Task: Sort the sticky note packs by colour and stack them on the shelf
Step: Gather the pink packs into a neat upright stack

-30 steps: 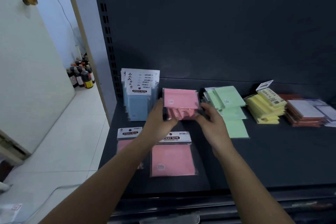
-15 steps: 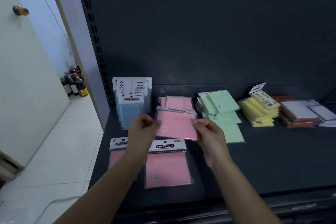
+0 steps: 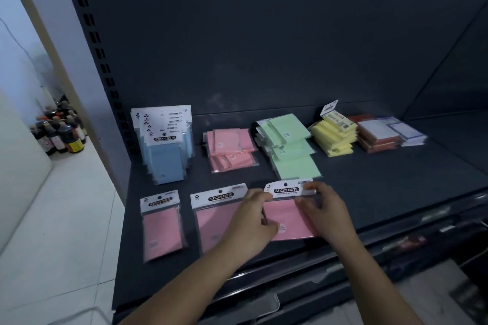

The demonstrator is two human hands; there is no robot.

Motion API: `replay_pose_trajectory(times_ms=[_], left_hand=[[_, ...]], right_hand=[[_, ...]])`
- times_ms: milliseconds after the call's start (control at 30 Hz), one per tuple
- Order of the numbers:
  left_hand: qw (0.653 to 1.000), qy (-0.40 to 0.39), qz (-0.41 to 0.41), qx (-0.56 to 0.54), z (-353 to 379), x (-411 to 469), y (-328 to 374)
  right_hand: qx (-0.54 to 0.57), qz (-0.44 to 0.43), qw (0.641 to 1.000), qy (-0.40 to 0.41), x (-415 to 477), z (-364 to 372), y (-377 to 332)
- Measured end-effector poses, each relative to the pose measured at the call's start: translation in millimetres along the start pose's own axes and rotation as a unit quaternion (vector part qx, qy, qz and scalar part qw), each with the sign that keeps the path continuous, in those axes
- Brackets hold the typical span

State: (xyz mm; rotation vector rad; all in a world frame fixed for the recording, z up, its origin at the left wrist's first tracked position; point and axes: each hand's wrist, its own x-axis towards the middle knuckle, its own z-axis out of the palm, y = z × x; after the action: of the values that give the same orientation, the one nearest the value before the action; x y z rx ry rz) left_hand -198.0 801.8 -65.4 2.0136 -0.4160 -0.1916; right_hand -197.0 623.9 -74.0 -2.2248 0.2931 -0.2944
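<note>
While the held pink pack (image 3: 289, 216) is our main concern, we log from big to small. A dark metal shelf (image 3: 369, 192) carries everything. The blue stack (image 3: 165, 155) stands upright at back left, and we take it as our marker.

Rightward from it along the back:
- small pink pile (image 3: 231, 149)
- green pile (image 3: 290, 145)
- yellow pile (image 3: 334, 134)
- red-orange pile (image 3: 377, 134)
- white pads (image 3: 406, 132), farthest off

Directly in front of the blue stack a narrow pink pack (image 3: 162, 224) lies flat. Next right of that is a wider pink pack (image 3: 214, 219), its right part hidden behind the left hand (image 3: 248, 224). The held pink pack is forward and well right of the blue stack, low at the shelf. We cannot tell whether it rests on the shelf.

On the left hand, curled fingers pinch the pack's left edge just under the header card (image 3: 289, 189). On the right hand (image 3: 324, 214), thumb and fingers pinch the header's right end, with the other fingers bent over the pink face.

Handling, our judgement:
- The pack looks light and thin, a paper pad in a glossy sleeve.
- It is likely slippery, apt to slide off a stack, and somewhat bendy.
- The header looks like the stiffest part. We would hold it there or by both side edges, kept flat.

"STICKY NOTE" is printed in a black oval on each header in front of the blue stack, and on that stack's front card. The finer print and the round sticker (image 3: 282, 227) are too small to read.
</note>
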Motion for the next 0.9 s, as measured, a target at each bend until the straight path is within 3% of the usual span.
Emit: replay_pose_trajectory(times_ms=[233, 400, 567, 733, 900], left_hand=[[1.000, -0.004, 0.002, 0.002, 20, 0, 6], [0.990, 0.119, -0.015, -0.069, -2, 3, 8], [0.973, 0.224, -0.054, -0.023, -34, -3, -6], [0.962, 0.243, -0.109, 0.055, -57, -19, -25], [0.961, 0.228, -0.100, 0.121, -64, -31, -29]], right_hand=[[-0.083, -0.017, 0.996, 0.021, -7, -23, 2], [0.056, 0.012, 0.998, 0.003, -7, -3, -16], [0.128, 0.000, 0.991, -0.048, -8, 35, -49], [0.064, -0.066, 0.993, -0.074, -15, 60, -63], [-0.063, -0.089, 0.990, -0.090, -21, 68, -67]])
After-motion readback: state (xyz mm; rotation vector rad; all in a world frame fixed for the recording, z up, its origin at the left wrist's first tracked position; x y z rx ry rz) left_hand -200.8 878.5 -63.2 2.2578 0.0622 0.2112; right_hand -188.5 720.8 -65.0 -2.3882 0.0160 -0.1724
